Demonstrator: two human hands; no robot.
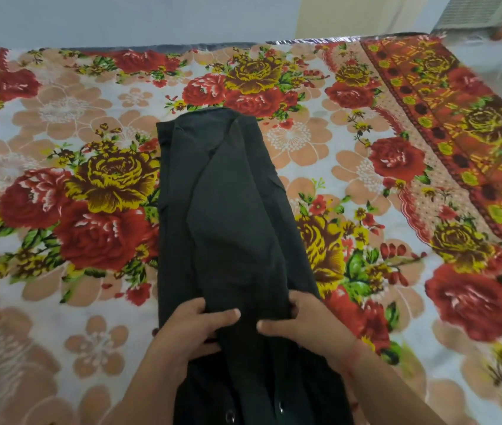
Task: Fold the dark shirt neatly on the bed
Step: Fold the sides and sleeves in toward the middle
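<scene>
Both hands in, fingers curled into bunched cloth at the near end of the dark shirt point(228, 210): left hand point(194, 328) gripping, right hand point(300, 323) likewise. Stretched lengthwise as one long narrow strip, matte and soft, sides folded inward, across the rose-printed floral bedsheet point(59, 124). Two shiny round fasteners point(230, 416) glinting near the bottom edge.

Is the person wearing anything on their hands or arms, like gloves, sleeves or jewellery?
No gloves or rings show: the left hand and right hand are bare, forearms without sleeves. A thin reddish thread seems to circle the right wrist.
</scene>
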